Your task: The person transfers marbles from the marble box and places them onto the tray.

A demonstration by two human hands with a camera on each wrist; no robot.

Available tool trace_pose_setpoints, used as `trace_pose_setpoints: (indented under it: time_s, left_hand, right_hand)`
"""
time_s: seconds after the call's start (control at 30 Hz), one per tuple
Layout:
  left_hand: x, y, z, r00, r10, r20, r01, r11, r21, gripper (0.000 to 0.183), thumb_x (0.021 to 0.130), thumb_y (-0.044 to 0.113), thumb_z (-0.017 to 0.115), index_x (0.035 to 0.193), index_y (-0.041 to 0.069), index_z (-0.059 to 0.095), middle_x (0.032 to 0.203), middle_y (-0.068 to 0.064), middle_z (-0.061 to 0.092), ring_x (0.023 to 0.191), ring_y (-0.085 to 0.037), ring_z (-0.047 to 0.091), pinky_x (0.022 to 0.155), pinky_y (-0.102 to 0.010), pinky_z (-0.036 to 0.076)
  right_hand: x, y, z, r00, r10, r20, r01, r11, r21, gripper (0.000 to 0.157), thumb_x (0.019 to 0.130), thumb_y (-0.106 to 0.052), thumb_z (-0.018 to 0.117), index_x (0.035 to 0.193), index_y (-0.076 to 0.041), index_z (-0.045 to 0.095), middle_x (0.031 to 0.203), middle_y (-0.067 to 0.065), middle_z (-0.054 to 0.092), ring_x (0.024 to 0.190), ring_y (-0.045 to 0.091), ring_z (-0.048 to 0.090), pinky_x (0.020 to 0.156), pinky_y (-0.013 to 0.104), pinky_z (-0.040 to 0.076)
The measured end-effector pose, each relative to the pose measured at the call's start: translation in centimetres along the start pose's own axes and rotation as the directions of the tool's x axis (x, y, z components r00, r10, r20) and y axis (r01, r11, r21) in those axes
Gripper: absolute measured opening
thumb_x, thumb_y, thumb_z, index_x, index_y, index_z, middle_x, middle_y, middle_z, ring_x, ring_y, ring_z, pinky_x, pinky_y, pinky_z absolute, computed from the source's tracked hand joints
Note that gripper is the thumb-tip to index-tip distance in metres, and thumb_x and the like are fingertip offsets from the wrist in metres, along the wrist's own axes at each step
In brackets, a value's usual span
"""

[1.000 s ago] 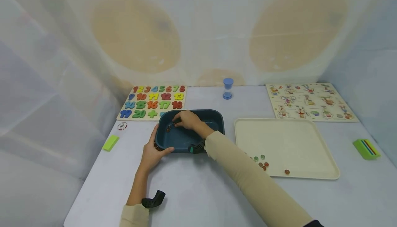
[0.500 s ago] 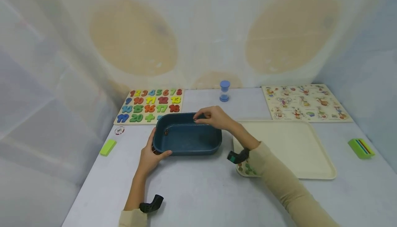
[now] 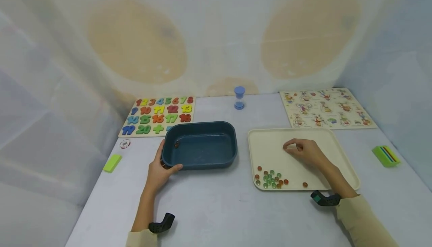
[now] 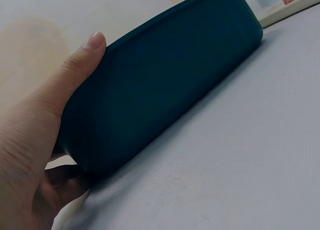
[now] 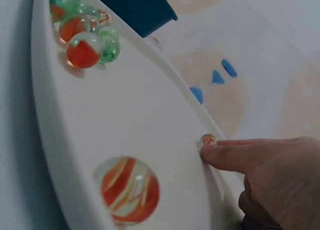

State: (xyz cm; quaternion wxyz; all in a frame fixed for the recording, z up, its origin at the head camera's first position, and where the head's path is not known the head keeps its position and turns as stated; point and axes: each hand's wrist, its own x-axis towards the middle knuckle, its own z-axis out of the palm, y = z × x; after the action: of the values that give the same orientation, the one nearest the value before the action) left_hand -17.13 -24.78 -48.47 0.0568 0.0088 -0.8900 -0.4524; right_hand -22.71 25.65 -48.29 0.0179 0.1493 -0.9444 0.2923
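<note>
A dark teal basin [image 3: 202, 162] stands on the table, with my left hand [image 3: 158, 173] gripping its left end. In the left wrist view, the thumb [image 4: 82, 59] lies at the basin's rim and the other fingers reach low around the corner. Inside the basin are small orange-brown marbles [image 3: 176, 144] near the left wall. My right hand [image 3: 305, 153] is over the cream tray [image 3: 320, 140], pinching an orange-and-clear marble [image 5: 208, 139] between thumb and fingertips. Green and orange marbles [image 3: 270, 179] cluster at the tray's near left corner. One orange-striped marble [image 5: 131, 190] lies apart.
A number puzzle board [image 3: 158, 115] lies behind the basin, and a picture puzzle board [image 3: 325, 108] behind the tray. Between them stands a blue sand timer [image 3: 239, 98]. A green block [image 3: 112, 163] and a poker chip [image 3: 125, 144] lie left; a striped green block [image 3: 386, 156] lies right.
My right hand has come out of the basin, crossed its right end and moved right over the tray with a marble. My left hand keeps its grip on the basin.
</note>
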Motion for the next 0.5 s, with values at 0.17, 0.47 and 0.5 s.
trace_pose_setpoints:
  time_s: [0.17,0.47,0.5]
  left_hand:
    - [0.1,-0.2,0.0,0.999,0.018,-0.032,-0.018,1.0,0.01,0.099,0.069,0.034,0.076,0.143,0.037,0.01,0.144,-0.013,0.029,0.118,-0.038,0.043,0.088,-0.052,0.042]
    - [0.1,0.0,0.1,1.0,0.01,-0.025,-0.011,1.0,-0.021,0.097,0.069,0.033,0.076,0.141,0.042,0.012,0.145,-0.008,0.028,0.117,-0.036,0.045,0.088,-0.049,0.043]
    - [0.1,0.1,0.1,1.0,0.007,-0.025,-0.008,1.0,-0.022,0.096,0.069,0.033,0.076,0.14,0.043,0.012,0.145,-0.008,0.028,0.117,-0.036,0.046,0.088,-0.049,0.043]
  right_hand:
    - [0.1,-0.1,0.2,0.999,-0.034,-0.029,0.034,0.999,-0.004,0.029,0.08,-0.032,0.066,0.104,-0.016,0.066,0.05,-0.007,0.033,0.045,0.006,0.025,0.043,0.022,0.026]
    - [3.5,-6.2,0.7,0.986,-0.163,-0.029,0.165,0.983,0.084,0.029,0.081,-0.028,0.066,0.108,-0.017,0.064,0.05,-0.006,0.032,0.044,0.006,0.026,0.042,0.022,0.028]
    - [4.2,-7.3,0.9,0.983,-0.184,-0.03,0.186,0.977,0.1,0.028,0.081,-0.028,0.065,0.107,-0.017,0.064,0.05,-0.006,0.032,0.044,0.007,0.026,0.042,0.023,0.028]
